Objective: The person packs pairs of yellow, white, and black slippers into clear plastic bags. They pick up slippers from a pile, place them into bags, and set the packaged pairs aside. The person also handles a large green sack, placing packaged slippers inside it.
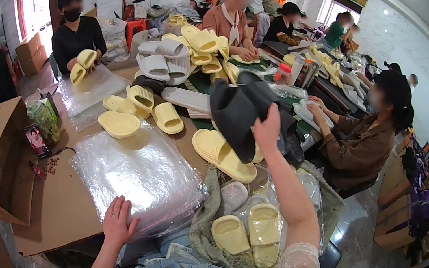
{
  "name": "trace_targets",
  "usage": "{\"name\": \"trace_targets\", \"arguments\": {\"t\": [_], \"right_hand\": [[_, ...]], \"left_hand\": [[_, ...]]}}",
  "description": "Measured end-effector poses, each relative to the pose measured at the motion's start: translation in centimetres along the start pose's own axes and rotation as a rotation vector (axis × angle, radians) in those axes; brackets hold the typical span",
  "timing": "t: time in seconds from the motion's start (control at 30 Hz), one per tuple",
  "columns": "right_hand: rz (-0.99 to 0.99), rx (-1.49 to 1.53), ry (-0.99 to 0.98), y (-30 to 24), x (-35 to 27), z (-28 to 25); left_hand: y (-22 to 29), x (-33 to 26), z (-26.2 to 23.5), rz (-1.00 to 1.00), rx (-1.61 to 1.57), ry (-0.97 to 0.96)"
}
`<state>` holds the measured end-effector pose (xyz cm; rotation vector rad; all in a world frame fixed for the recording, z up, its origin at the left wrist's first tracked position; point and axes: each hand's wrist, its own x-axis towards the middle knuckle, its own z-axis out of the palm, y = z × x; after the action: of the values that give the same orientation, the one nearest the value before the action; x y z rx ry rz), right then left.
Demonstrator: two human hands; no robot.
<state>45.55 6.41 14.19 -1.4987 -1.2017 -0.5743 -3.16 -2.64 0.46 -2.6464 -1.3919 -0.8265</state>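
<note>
My right hand (268, 127) grips black slide slippers (234, 115), raised over the slipper pile on the table. How many slippers it holds I cannot tell. At the near edge, my left hand (119, 222) lies flat, fingers stretched out, on a stack of clear plastic bags (135, 163). Yellow slippers (118, 124) lie just beyond that stack, and another yellow slipper (222, 154) is below the black ones. White slippers (164, 59) are heaped farther back. Below my right forearm, a sack (209, 202) holds yellow slippers in clear bags (265, 223).
An open cardboard box (4, 154) stands at the table's left, beside a green bag (44, 120). A co-worker at the left (77, 35) holds yellow slippers; another at the right (366, 138) handles a white one. Bottles and a red-lidded jar (282, 73) stand farther back.
</note>
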Motion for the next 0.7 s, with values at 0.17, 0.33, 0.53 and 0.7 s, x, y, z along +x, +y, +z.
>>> {"name": "trace_targets", "arguments": {"t": [0.17, 0.33, 0.53, 0.7], "right_hand": [[0.041, 0.171, -0.429, -10.8, -1.4, 0.5], [0.207, 0.503, -0.763, -16.4, -7.7, 4.7], [0.204, 0.262, -0.971, -19.3, -14.8, 10.3], [-0.092, 0.11, -0.9, -19.6, -17.6, 11.1]], "left_hand": [[-0.1, 0.1, 0.0, -0.004, -0.007, -0.002], [-0.1, 0.1, 0.1, -0.013, -0.029, 0.001], [-0.1, 0.1, 0.0, -0.01, -0.005, 0.006], [-0.1, 0.1, 0.1, -0.036, -0.001, 0.005]]}}
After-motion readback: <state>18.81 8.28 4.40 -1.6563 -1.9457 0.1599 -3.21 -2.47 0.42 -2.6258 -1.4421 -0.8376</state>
